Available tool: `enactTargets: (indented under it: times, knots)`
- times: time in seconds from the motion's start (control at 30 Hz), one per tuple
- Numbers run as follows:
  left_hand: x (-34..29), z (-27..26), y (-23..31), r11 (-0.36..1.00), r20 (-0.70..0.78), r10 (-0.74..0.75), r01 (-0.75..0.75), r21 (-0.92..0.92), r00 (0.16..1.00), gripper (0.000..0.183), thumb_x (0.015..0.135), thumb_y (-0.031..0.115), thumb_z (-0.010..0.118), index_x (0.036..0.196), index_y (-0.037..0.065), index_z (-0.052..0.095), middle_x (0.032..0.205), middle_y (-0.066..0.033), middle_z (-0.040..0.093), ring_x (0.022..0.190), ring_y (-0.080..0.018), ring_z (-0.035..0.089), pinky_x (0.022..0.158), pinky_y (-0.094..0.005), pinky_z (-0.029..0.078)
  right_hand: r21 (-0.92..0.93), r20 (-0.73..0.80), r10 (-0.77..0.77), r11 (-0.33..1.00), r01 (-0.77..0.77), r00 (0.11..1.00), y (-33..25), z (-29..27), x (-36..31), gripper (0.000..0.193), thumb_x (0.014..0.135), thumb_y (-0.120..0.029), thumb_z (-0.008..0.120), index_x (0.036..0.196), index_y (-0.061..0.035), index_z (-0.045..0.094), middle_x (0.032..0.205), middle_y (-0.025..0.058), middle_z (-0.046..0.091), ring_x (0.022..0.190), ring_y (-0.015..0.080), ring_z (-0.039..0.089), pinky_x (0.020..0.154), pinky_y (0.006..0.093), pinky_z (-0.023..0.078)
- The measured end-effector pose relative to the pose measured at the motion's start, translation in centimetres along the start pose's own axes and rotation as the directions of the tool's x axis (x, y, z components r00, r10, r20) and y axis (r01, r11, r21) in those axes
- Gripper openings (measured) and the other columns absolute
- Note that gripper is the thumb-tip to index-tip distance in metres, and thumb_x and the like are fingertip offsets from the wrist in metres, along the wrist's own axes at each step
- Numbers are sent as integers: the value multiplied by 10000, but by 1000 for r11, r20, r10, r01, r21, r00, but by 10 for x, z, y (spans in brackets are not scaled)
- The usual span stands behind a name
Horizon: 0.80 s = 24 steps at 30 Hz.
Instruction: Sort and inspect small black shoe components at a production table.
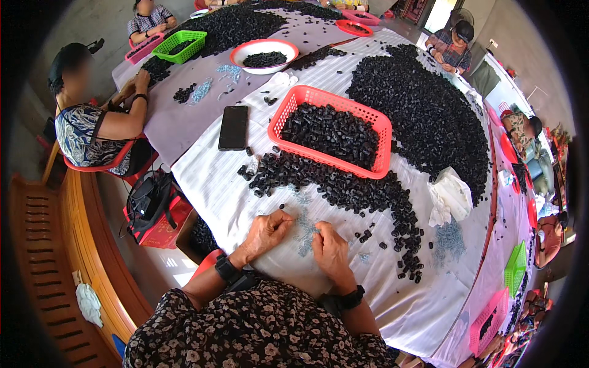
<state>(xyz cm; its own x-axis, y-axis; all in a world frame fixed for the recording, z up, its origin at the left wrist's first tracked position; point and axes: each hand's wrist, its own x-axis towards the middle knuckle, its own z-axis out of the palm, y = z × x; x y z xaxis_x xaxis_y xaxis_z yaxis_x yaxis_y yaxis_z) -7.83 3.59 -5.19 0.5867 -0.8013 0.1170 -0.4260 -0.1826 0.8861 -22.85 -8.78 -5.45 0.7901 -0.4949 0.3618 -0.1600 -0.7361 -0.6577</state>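
My left hand (268, 233) is closed in a pinch over the white cloth. A small black cylindrical part (281, 206) shows just beyond its fingertips; I cannot tell if it touches them. My right hand (331, 248) is curled, thumb against the fingers, and whatever it grips is hidden. Between the hands lies a scatter of tiny light-blue pieces (305, 236). Beyond them spreads a band of loose black parts (343, 189), curving toward the right. Behind this band a red perforated basket (383, 162) is filled with more black parts.
A black phone (234, 128) lies left of the basket. On the right are a large black heap (423, 104), crumpled white paper (451, 195) and more blue pieces (450, 240). A red-rimmed bowl (265, 45) and a green basket (197, 51) stand farther off. Other people sit around the tables.
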Motion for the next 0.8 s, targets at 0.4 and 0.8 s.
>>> enactTargets:
  times: [0.4, 0.8]
  knots:
    - [0, -2, 1, 1000, 18, 14, -14, 14, 1000, 102, 852, 114, 584, 914, 44, 625, 625, -120, 609, 528, -196, 602, 500, -317, 458, 6, 10, 4, 1000, -4, 1000, -1, -2, 0, 220, 843, -51, 525, 1053, 5, 498, 828, 188, 608, 737, 339, 607, 644, 402, 486]
    - [1, 0, 0, 999, 20, 17, -17, 29, 1000, 90, 854, 115, 587, 903, 43, 613, 619, -116, 607, 513, -206, 598, 490, -318, 458, 11, -23, -11, 1000, 11, 1000, 0, 0, 0, 208, 832, -37, 538, 1035, 0, 512, 846, 188, 611, 710, 334, 609, 625, 393, 487]
